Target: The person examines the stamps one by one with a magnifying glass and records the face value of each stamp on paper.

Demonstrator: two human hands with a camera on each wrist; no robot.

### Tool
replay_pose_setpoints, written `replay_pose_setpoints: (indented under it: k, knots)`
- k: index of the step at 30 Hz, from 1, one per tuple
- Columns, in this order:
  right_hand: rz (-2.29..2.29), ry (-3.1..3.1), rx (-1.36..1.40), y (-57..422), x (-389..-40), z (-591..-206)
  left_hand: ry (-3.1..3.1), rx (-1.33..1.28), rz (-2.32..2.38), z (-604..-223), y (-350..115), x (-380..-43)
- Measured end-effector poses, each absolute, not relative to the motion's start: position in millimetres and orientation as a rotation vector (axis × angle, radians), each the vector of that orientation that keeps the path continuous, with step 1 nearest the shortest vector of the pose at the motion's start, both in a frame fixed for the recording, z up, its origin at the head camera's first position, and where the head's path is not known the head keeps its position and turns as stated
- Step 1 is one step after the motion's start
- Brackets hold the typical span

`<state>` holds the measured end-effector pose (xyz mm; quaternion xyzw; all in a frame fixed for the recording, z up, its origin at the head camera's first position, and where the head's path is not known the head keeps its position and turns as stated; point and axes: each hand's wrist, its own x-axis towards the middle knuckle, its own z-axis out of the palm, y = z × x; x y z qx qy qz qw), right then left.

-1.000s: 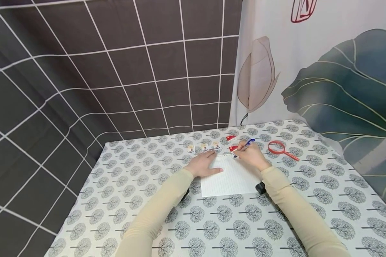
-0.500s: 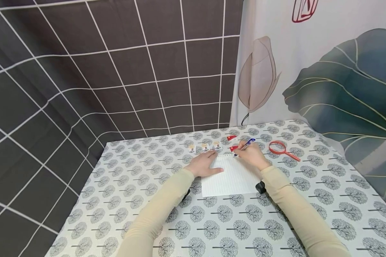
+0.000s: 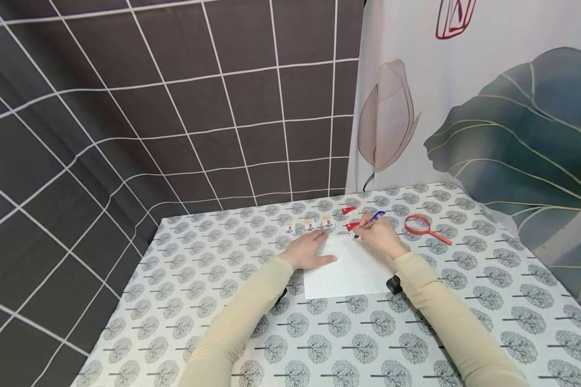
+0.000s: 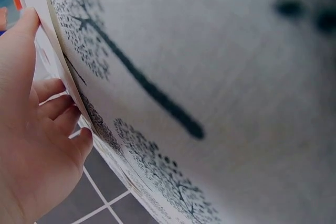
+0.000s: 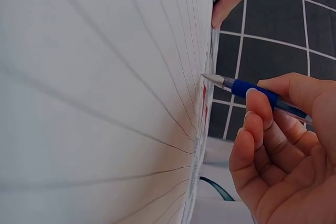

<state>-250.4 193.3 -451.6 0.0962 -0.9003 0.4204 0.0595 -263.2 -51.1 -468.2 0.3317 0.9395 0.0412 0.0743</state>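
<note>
A lined sheet of paper (image 3: 348, 274) with a perforated top edge lies on the tree-print cloth. On its left side rests my left hand (image 3: 310, 251), fingers stretched out and thumb over the paper. My right hand (image 3: 380, 236) pinches a blue pen (image 3: 376, 215) near the sheet's top edge. In the right wrist view, the pen's metal tip meets the paper, with thumb and fingers around the blue grip (image 5: 247, 88). The left wrist view shows the left fingers (image 4: 58, 106) lying along the paper's edge. Any writing is too small to make out.
Several small picture cards (image 3: 309, 224) lie in a row beyond the left hand. Two red-and-white pieces (image 3: 348, 210) are beyond the paper, one close to the pen. A red magnifying glass (image 3: 418, 224) lies to the right. Dark checked cloth (image 3: 252, 123) hangs behind the table.
Both hands keep nearly the same place, the pen still at the top of the sheet. The head view has tilted slightly, so the scene sits a little lower.
</note>
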Motion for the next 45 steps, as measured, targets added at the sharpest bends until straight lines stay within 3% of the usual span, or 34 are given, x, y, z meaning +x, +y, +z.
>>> replay_pose_setpoints:
  k: [45]
  knots:
    - [1.195,-2.727,0.312,199.2,-253.8,-450.7,2.823,0.995,0.140,-472.9,-51.0,-264.7]
